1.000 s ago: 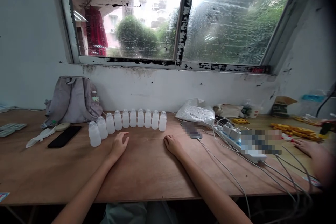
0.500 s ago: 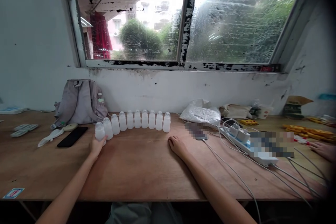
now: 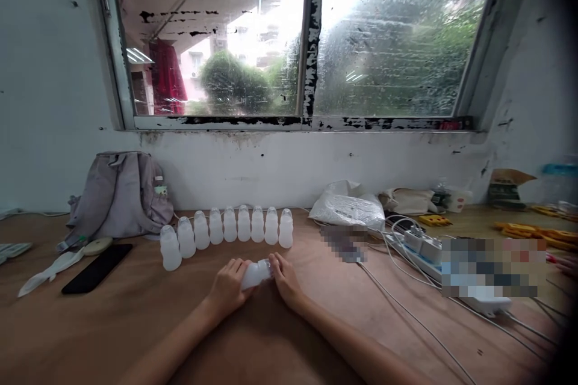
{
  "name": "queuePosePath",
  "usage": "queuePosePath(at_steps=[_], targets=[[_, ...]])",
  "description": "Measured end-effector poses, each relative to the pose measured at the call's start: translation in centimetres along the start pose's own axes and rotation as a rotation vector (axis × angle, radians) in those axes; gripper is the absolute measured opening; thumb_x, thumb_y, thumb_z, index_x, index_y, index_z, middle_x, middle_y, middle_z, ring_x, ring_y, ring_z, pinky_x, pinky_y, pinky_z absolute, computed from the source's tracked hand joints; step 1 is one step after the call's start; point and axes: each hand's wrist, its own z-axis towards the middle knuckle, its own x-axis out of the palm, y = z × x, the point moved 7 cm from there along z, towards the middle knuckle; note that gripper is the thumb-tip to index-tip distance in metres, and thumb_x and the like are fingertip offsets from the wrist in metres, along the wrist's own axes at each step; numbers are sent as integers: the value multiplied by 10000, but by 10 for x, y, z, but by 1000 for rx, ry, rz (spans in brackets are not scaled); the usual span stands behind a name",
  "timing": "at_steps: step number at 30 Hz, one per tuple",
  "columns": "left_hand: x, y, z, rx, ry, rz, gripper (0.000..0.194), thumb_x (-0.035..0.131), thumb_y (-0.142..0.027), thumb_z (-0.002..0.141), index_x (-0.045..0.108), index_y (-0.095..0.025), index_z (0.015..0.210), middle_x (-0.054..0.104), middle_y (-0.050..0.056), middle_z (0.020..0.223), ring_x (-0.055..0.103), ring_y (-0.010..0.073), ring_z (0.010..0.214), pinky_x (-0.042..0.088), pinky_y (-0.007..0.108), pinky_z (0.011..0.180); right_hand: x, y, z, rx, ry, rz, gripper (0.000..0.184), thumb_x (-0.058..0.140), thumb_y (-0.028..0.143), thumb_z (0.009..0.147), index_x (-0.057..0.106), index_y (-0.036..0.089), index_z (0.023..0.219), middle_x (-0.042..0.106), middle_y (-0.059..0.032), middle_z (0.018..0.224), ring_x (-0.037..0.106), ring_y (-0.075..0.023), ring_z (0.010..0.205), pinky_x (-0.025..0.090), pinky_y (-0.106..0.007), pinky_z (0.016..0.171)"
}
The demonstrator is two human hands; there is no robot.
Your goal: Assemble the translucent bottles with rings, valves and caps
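Observation:
A small translucent white plastic bottle (image 3: 255,273) lies on its side between my hands, just above the wooden table (image 3: 135,325). My left hand (image 3: 227,289) is wrapped round its body. My right hand (image 3: 283,280) pinches its neck end with the fingertips. Behind them, a curved row of several identical white bottles (image 3: 230,230) stands upright on the table, a short gap away from my hands.
A grey backpack (image 3: 118,195) leans on the wall at the left, with a black phone (image 3: 96,268) and a white glove in front. To the right lie a plastic bag (image 3: 348,209), a power strip (image 3: 428,249) and several white cables. Another person's fingers show at the far right edge.
My left hand took a bottle from the left end of the row and carried it to the middle. My right hand came over and closed on its neck end.

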Motion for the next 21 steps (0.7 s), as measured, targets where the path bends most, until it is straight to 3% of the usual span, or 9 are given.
queuePosePath(at_steps=[5,10,13,17,21], targets=[[17,8,-2,48,-19,-146,415,480,-402,770,465,-165,1111,578,106,963,547,234,850,472,357,741,6,-5,6,-68,100,0,329,402,438,826,468,170,645,447,36,549,415,-101,524,326,-208,507],[19,12,-7,103,-77,-285,415,490,-357,767,433,-197,1145,599,87,990,579,211,837,494,313,709,6,-8,-1,-68,244,-61,253,456,423,794,523,181,822,578,-19,772,503,-144,713,388,-246,665],[22,14,-11,136,-136,-294,454,432,-418,788,413,-197,1184,608,101,973,594,214,802,500,311,672,11,1,-5,-131,363,25,369,606,447,662,497,199,913,605,-18,831,532,-140,717,401,-239,682],[28,19,-17,181,-186,-267,525,364,-518,796,400,-196,1209,636,101,892,609,218,748,507,302,617,17,7,-4,-179,455,146,392,612,451,648,462,205,914,618,-24,859,538,-106,647,401,-190,578],[28,21,-19,183,-204,-248,517,322,-515,815,391,-211,1228,649,91,865,622,215,742,513,294,604,18,6,-3,-208,488,121,370,595,454,659,467,192,887,617,-25,761,525,-93,566,392,-169,489]])
